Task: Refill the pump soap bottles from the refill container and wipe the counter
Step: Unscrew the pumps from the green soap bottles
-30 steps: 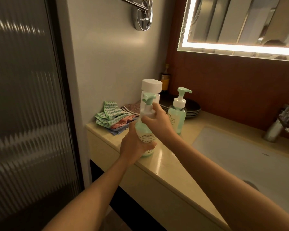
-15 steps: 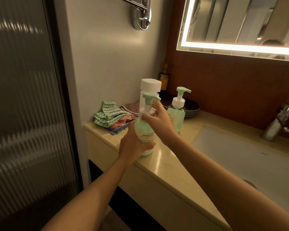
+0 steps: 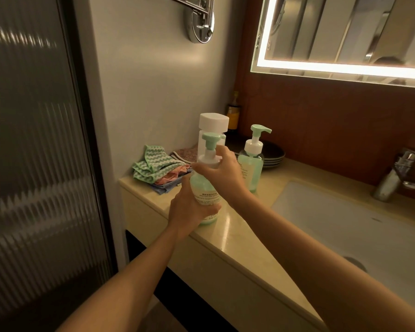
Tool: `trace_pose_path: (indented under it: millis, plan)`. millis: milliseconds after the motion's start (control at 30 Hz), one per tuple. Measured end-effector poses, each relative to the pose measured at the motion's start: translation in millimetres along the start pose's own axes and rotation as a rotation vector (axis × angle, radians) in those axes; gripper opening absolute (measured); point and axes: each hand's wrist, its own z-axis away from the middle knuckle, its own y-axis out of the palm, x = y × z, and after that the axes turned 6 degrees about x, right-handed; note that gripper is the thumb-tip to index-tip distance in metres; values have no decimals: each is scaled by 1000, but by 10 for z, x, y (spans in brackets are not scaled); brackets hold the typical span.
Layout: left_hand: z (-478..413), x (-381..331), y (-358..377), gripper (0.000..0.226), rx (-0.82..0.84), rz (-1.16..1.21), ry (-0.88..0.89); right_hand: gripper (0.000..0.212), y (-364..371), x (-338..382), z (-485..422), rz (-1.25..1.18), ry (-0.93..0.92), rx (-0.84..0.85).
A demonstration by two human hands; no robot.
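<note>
Likely unscrewing pump on mint-green translucent plastic bottle [image 3: 206,190], frame centre, on beige stone worktop [image 3: 240,233]. Left grip [image 3: 188,213] wrapping body, right grip [image 3: 222,172] pinching white collar. Best bracing base down, twisting collar only.

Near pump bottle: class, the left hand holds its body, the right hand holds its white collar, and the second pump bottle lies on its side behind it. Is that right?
Not quite. The head view shows the second pump bottle standing upright on the counter, not on its side. The rest holds: the left hand holds the body of the near pump bottle and the right hand its white collar.
</note>
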Motion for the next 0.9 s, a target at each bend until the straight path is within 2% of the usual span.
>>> trace_pose_path:
  millis: [67,133,233,333,400,533,633,767,900]
  plan:
    - [-4,4,1,95,6,-8,-1,59,8,-12,-6,85,-1,-87]
    - [-5,10,4,94,4,2,2,52,1,-19,2,93,-30,-103]
    - [4,20,3,93,-1,16,9,50,-18,-19,17,-30,-34,7]
    - [3,18,4,94,-4,9,23,65,-24,-49,11,-91,-22,84]
    - [-2,11,7,96,0,-8,15,72,1,-75,-1,-52,-17,43]
    - [-19,15,19,98,2,-35,10,62,24,-94,-15,93,-28,-121]
    - [-12,12,23,96,-7,-23,13,55,-8,-76,13,39,-35,-70]
    - [1,19,16,91,-9,-4,22,62,-51,-67,67,-29,-43,73]
    - [-9,24,20,95,0,-27,19,66,-27,-94,43,114,-56,-16]
